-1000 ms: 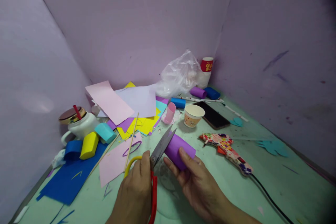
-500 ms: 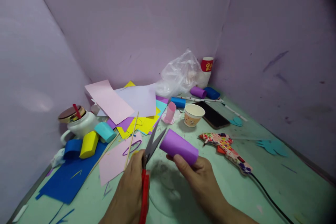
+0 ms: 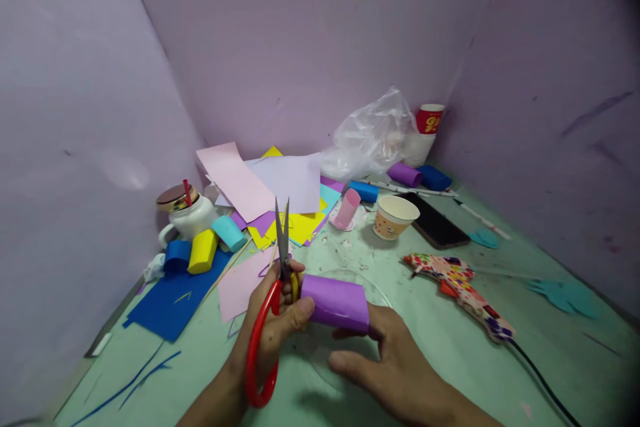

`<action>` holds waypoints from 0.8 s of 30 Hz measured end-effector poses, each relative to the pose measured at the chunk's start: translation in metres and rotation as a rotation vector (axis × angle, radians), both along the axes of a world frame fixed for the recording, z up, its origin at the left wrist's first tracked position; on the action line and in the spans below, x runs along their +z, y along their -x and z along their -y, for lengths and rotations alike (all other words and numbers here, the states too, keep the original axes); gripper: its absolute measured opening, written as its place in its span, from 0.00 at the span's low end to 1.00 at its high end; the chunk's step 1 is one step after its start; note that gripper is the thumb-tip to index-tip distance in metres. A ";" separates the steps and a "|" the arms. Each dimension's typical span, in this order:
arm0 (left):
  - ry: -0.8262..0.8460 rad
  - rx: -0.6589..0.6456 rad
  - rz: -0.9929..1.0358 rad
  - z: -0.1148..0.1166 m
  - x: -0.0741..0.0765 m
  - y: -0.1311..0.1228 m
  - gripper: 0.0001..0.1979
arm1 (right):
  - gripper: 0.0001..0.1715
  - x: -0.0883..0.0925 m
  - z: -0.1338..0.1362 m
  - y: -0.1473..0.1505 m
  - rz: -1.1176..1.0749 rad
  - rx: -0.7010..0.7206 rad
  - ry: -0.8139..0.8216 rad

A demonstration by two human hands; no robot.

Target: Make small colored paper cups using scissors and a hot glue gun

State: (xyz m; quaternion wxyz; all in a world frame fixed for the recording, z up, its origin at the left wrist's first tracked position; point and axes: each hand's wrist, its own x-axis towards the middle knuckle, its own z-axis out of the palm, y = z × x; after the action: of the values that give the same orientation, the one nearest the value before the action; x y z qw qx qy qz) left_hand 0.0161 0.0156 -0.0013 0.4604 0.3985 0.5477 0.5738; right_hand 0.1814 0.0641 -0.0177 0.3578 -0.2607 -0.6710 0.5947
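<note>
Shifted leftward, the purple paper tube (image 3: 334, 305) may dent if left hand (image 3: 274, 330), also gripping red-handled metal scissors (image 3: 285, 270), overpinches, right hand (image 3: 395, 353) half-open.

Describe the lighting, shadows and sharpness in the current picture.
Head view: a pale glare patch on the left wall; head view: a soft shadow on the table below the right hand; head view: the upper right corner falls dark; head view: lettering on the red cup looks soft.
</note>
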 end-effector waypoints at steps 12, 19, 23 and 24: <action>0.063 0.036 -0.467 -0.004 0.000 -0.006 0.21 | 0.20 0.011 -0.010 0.007 -0.291 -0.237 0.766; -0.136 0.093 -0.951 0.008 0.004 0.000 0.18 | 0.13 0.017 -0.024 0.001 -0.590 -0.382 1.023; -0.291 0.076 -1.149 0.005 0.003 0.010 0.19 | 0.11 0.018 -0.024 0.000 -0.626 -0.366 1.014; -0.286 0.097 -1.159 0.003 0.003 0.011 0.20 | 0.11 0.018 -0.024 0.000 -0.627 -0.365 1.014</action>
State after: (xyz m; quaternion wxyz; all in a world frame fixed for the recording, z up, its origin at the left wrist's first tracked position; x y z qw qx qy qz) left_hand 0.0055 0.0123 0.0012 0.0020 0.6791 0.6446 0.3513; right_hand 0.1813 0.0882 0.0002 0.4652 -0.3218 -0.1130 0.8169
